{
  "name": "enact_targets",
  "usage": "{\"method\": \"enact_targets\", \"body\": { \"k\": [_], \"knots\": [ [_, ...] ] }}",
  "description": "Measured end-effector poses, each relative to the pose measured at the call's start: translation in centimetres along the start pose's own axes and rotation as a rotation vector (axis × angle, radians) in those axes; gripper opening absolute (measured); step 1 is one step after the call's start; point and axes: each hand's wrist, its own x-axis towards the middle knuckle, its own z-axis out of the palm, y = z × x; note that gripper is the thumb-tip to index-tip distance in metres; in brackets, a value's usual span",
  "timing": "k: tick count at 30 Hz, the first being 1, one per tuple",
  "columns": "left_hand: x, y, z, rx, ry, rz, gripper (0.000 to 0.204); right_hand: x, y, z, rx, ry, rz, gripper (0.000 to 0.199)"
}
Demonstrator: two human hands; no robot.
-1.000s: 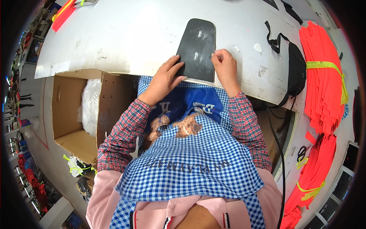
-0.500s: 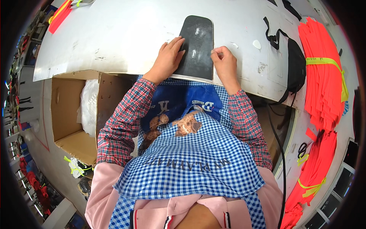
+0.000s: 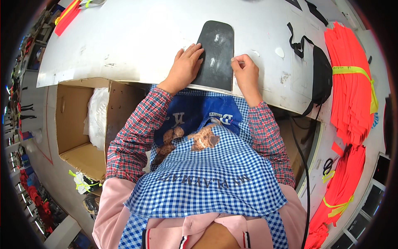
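The dark panel point(image 3: 216, 58) lies flat on the white bench point(image 3: 132, 41), its narrower rounded end pointing away from the person and its wide end at the front edge of the bench. Set there, it is square in front of the body and within easy reach of both hands, which is likely why it sits so close to the edge.

The left hand point(image 3: 183, 69) is open, palm down, with its fingers loosely spread and their tips over the panel's left edge. It grips nothing; the light, flat touch looks meant to steady the panel rather than lift it. The right hand point(image 3: 246, 74) is at the panel's right edge, fingers curled in and thumb and forefinger brought together in a pinch. Whether anything thin is between those 2 fingertips, I cannot tell. So the panel lies between the 2 hands, under the left fingertips and just beside the right pinch.

Farther right on the bench are a small white piece point(image 3: 280, 52) and a black bag point(image 3: 321, 74) with its strap loose. Beyond the bag, bright orange strips point(image 3: 347, 95) are tied with a yellow band point(image 3: 352, 70), probably to keep the stack together. At lower left, a cardboard box point(image 3: 78, 145) lies open towards the person's left, with white plastic point(image 3: 98, 118) inside.
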Motion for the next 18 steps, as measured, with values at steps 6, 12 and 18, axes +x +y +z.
{"method": "enact_targets", "body": {
  "k": [6,12,18],
  "knots": [
    [-0.2,0.3,0.2,0.072,0.041,0.006,0.036,0.2,-1.6,-0.1,0.070,-0.092,0.024,0.017],
    [-0.4,0.6,0.4,0.087,0.043,-0.016,0.036,0.8,-3.1,1.1,-0.123,-0.283,-0.012,0.018],
    [-0.4,0.6,0.6,0.118,0.061,-0.004,0.038,1.5,-3.6,2.5,-0.286,-0.243,-0.093,0.019]
  ]
}}
